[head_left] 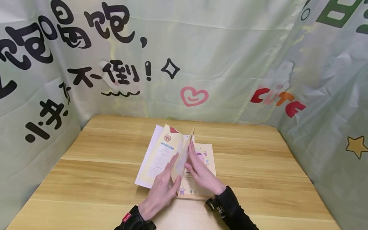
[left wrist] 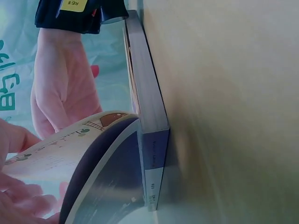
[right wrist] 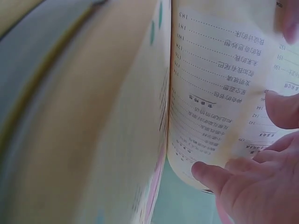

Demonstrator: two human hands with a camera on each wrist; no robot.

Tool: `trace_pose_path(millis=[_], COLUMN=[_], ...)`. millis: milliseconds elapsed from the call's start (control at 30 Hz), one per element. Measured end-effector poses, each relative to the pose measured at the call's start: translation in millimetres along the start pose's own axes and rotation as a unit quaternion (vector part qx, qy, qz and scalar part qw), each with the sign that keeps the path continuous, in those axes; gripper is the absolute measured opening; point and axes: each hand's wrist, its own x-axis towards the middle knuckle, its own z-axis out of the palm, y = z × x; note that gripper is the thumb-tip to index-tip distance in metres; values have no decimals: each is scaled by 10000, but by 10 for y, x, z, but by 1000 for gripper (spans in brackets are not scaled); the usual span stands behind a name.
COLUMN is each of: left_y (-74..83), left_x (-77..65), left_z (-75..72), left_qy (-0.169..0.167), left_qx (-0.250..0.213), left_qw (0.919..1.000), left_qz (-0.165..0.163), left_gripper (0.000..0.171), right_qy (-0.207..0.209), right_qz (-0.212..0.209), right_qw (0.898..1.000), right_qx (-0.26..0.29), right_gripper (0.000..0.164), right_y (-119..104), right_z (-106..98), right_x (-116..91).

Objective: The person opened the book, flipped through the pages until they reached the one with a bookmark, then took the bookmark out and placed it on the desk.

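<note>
An open book (head_left: pixel 162 156) with printed pages and a lilac cover lies tilted near the table's middle. One leaf stands raised, and a pale page with small drawings lies at its right. My left hand (head_left: pixel 162 188) rests across the inner fold, fingers extended on the left page and thumb touching near the foot of the raised leaf. Lying along that leaf's right side is my right hand (head_left: pixel 204 174), its fingers straight. In the left wrist view, the book's spine (left wrist: pixel 153 170) is purple and white. The right wrist view shows a contents page (right wrist: pixel 215 93) with left-hand fingers touching it.
The book rests on a wooden table (head_left: pixel 100 169). Behind and at both sides hangs a pale fabric curtain (head_left: pixel 230 57) with printed characters, a pink heart and coloured letters. Black sleeves cover both forearms.
</note>
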Motion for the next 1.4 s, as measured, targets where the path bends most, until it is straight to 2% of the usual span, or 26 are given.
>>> trace_pose_path(millis=[367, 500, 733, 867, 1033, 1233, 1400], left_y=[-23, -33, -66, -100, -152, -169, -170], left_x=[61, 87, 119, 137, 140, 117, 84], left_z=[-99, -151, -249, -314, -364, -372, -341], left_qy=[892, 1046, 1114, 1029, 797, 302, -106], left_qx=[-162, -171, -48, 134, 755, 1458, 1560], left_qw=[9958, 9944, 9936, 9941, 9925, 9865, 9840], left_qz=[94, -9, -184, -328, -545, -688, -860], left_gripper=[86, 87, 88, 88, 91, 85, 78], right_qy=[-396, -540, -837, -973, -1156, -1403, -1570], right_qz=[176, 216, 346, 292, 246, 232, 178], right_qw=[9990, 9983, 9959, 9948, 9930, 9898, 9871], right_qx=[94, 36, 13, 3, -29, -113, -269], right_gripper=[65, 65, 66, 64, 62, 61, 58], right_y=[-16, -17, -12, -6, -4, 13, 19], right_z=[106, 144, 166, 165, 163, 174, 186], right_x=[44, 36, 5, -8, -17, -26, -35])
